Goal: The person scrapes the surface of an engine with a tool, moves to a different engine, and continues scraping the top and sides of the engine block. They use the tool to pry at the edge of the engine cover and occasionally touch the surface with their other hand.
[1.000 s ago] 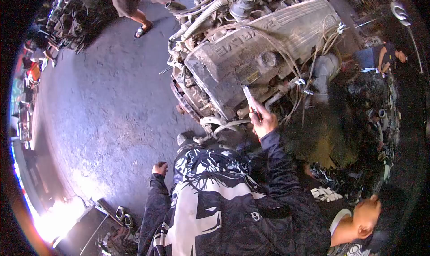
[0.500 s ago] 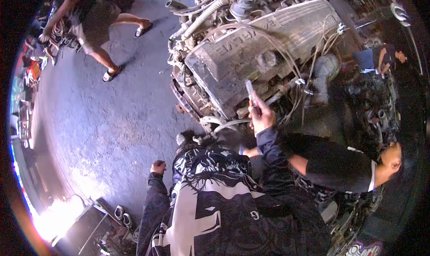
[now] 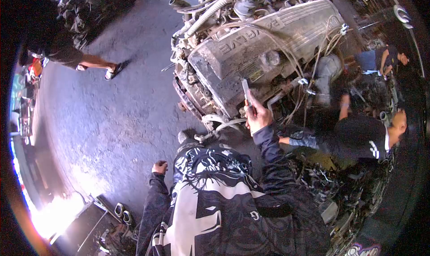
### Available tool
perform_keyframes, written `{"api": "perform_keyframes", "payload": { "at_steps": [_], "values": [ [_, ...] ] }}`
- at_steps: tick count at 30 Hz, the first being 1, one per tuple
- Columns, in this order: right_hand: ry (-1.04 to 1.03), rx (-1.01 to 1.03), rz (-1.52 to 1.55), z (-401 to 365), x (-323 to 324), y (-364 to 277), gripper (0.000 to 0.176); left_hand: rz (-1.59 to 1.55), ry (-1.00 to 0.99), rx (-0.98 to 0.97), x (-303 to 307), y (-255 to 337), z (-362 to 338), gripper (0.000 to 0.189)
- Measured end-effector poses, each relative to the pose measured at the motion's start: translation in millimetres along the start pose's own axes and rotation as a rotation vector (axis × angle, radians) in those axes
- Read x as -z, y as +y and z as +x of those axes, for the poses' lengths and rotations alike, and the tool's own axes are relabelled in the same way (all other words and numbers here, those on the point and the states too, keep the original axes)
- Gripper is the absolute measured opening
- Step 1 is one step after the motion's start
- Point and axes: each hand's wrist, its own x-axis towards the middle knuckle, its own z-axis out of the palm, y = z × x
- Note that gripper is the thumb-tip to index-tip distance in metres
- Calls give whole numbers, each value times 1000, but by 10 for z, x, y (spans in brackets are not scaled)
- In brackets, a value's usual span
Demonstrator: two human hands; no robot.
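**Beside the engine (image 3: 251, 72), a slim tool (image 3: 246, 91) sits in my right hand (image 3: 258, 116)**

Just ahead of my body is the engine, seen in the head view with its broad metal cover (image 3: 286, 27) uppermost. Raised lettering on that cover includes the word VALVE, and a round cap (image 3: 270, 59) stands out from it. Along the engine's far side runs a ribbed hose (image 3: 210, 15), while loose wires (image 3: 293, 63) loop over the cover and down its right side.

At the engine's near edge I have the slim tool, its pale, flat end pointing away from me towards the cover. My right fingers are closed around its lower part; I cannot tell whether its tip touches the metal. My left hand (image 3: 160, 167) is well apart from the engine, nearer my body on the left, over the bare floor (image 3: 112, 104). Its fingers are curled in, and nothing shows in them.

Left of the engine, a person's leg (image 3: 96, 61) ends in a sandal (image 3: 117, 69). Right of it, a person in a dark shirt (image 3: 358, 135) leans close by, with another person (image 3: 389, 61) farther off. Nearer me than the engine, a pair of shoes (image 3: 123, 213) rests at left and jumbled parts (image 3: 354, 189) lie at right.
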Motion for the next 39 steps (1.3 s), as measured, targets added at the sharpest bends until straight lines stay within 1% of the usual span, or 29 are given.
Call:
{"api": "perform_keyframes", "payload": {
  "at_steps": [1,3,5,6,7,8,9,11,13,15,17,18,19,21,22,24,25,27,29,30,32,33,35,36,38,39],
  "values": [
    [6,22,28,3,-9,-35,48,10,-4,-28,16,13,3,26],
    [-35,-163,19,14,95,-128,45,-1,5,-44,6,38,6,25],
    [-30,-145,75,22,66,-104,47,-25,6,10,24,71,-10,26],
    [-22,-77,37,8,8,-37,48,-26,7,10,17,84,-26,26],
    [-12,-10,-1,-4,-36,-51,48,-9,-2,-26,6,72,-15,26],
    [-5,3,74,20,2,-74,49,8,-12,-62,8,65,-4,26],
    [-14,-95,63,34,67,-104,50,9,-12,-63,13,54,12,26],
    [-19,-188,145,31,41,-178,52,-6,14,-49,6,66,-17,26],
    [-41,-76,119,0,-60,-146,54,8,-7,-51,0,78,-32,26],
    [-54,-117,111,13,2,-207,55,24,-29,-56,9,103,-30,25],
    [-76,-194,232,26,-4,-145,56,-3,-29,-34,3,85,-24,25],
    [-52,-117,255,31,-62,-40,57,-1,-30,-33,5,77,-19,25],
    [-50,-117,255,37,-53,-48,57,-6,-33,-35,-7,67,5,25],
    [-151,-319,464,42,-29,-75,57,-9,-38,-38,-22,42,45,26],
    [-149,-318,465,53,-10,-51,57,-6,-41,-39,-33,51,45,26],
    [-261,-383,732,84,34,20,57,-3,-42,-41,-34,71,57,26],
    [-262,-382,732,89,56,-31,57,-28,-48,-46,-36,77,65,26],
    [-258,-444,748,87,113,-154,56,-53,-55,-51,-38,81,75,26],
    [-255,-456,800,84,94,-119,56,9,-16,-51,-42,97,69,26],
    [-217,-368,656,82,41,-24,56,8,-15,-52,-40,106,67,26],
    [-109,-192,373,45,-15,-35,54,17,-20,-56,-36,64,96,26],
    [-111,-190,373,27,-10,-48,54,15,-19,-57,-33,45,123,26],
    [-65,-112,66,7,-4,-121,54,55,-57,-54,-38,-73,209,27],
    [-71,-110,67,10,-28,-102,54,51,-53,-51,-39,-147,232,27],
    [-36,-6,-53,11,-105,-3,53,39,-44,-41,-40,-121,143,26],
    [-31,10,-61,16,-119,33,54,38,-44,-39,-40,-101,100,26]
  ]
}}
